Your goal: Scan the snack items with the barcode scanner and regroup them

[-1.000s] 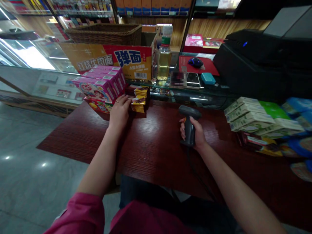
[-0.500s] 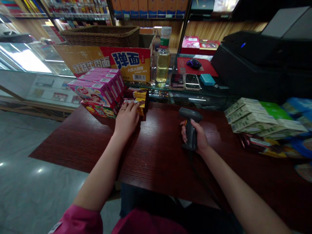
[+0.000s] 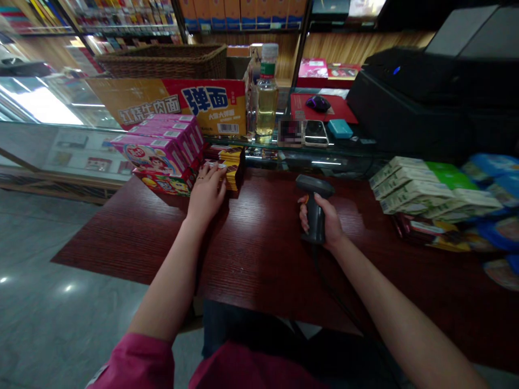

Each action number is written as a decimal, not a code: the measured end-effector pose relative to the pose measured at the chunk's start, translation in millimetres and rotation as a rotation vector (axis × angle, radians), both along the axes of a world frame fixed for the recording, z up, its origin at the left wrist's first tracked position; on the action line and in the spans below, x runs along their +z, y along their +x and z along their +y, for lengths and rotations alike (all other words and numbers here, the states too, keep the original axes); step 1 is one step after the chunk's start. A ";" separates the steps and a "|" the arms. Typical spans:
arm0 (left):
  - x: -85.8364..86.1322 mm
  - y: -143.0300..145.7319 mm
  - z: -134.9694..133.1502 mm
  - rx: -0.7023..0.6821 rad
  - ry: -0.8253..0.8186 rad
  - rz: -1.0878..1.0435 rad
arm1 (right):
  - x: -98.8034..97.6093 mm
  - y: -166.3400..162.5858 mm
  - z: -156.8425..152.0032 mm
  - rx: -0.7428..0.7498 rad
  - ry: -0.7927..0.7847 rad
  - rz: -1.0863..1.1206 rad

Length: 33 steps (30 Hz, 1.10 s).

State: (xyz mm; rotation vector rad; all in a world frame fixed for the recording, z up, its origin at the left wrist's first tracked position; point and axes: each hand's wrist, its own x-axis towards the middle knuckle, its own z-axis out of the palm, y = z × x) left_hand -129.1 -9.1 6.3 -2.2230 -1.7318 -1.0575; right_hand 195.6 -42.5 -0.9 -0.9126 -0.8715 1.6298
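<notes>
My left hand (image 3: 206, 193) lies over the near left end of a stack of yellow and brown snack packs (image 3: 232, 170), fingers stretched forward and a little apart. Its fingertips touch the packs. Just left of it, pink snack boxes (image 3: 160, 145) stand in a row on top of red boxes (image 3: 162, 182). My right hand (image 3: 332, 220) is wrapped round the grip of a dark grey barcode scanner (image 3: 316, 213), held upright above the table with the head tilted slightly. A black cable runs from the scanner's base toward me.
Cream and green cartons (image 3: 421, 186), brown packs (image 3: 421, 229) and blue-lidded tubs (image 3: 498, 229) sit on the dark wooden table (image 3: 251, 259) at right. Behind it are a noodle carton (image 3: 211, 111), a bottle (image 3: 266, 108), a phone (image 3: 316, 133) and a mouse (image 3: 318, 103).
The view has shifted slightly. My left hand has slid a little left and back over the packs, showing more of them. The scanner stays in my right hand in about the same place.
</notes>
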 end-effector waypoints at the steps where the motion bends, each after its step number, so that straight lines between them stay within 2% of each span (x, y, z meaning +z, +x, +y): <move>1: -0.6 -0.8 0.7 -0.002 0.001 -0.002 | -0.2 -0.2 0.3 -0.002 0.008 0.007; 6: 2.7 -1.6 -1.4 -0.036 0.023 -0.037 | 0.6 0.6 -2.2 -0.053 0.076 0.049; 10: 6.2 22.5 -11.8 -0.127 0.094 -0.063 | 1.9 15.5 -16.5 -0.111 0.102 0.044; 12: 3.8 49.7 -19.2 -0.254 0.080 -0.046 | 1.7 30.0 -29.6 -0.132 0.102 0.035; 14: -1.1 86.5 -27.3 -0.435 0.026 0.014 | 1.2 47.9 -46.4 -0.165 0.093 0.024; 17: -9.5 154.2 -37.9 -0.728 -0.069 0.136 | 1.1 79.1 -75.2 -0.268 0.070 0.017; 19: -13.7 203.8 -40.9 -0.859 -0.112 0.157 | 1.7 102.4 -93.3 -0.375 0.053 0.018; 23: -16.8 303.3 -35.0 -0.984 -0.121 0.059 | 2.5 150.6 -121.0 -0.609 0.087 0.003; 26: -18.7 364.2 -25.3 -1.045 -0.125 0.031 | 1.2 179.6 -133.6 -0.747 0.103 0.005; 29: -24.5 397.0 -16.0 -1.099 -0.153 0.074 | -1.5 195.6 -138.2 -0.808 0.089 0.077; 31: -28.5 400.5 -12.2 -1.101 -0.165 0.099 | -3.3 199.5 -137.7 -0.818 0.087 0.119; 33: -29.6 391.1 -11.7 -1.073 -0.153 0.091 | -4.1 199.9 -136.8 -0.811 0.084 0.119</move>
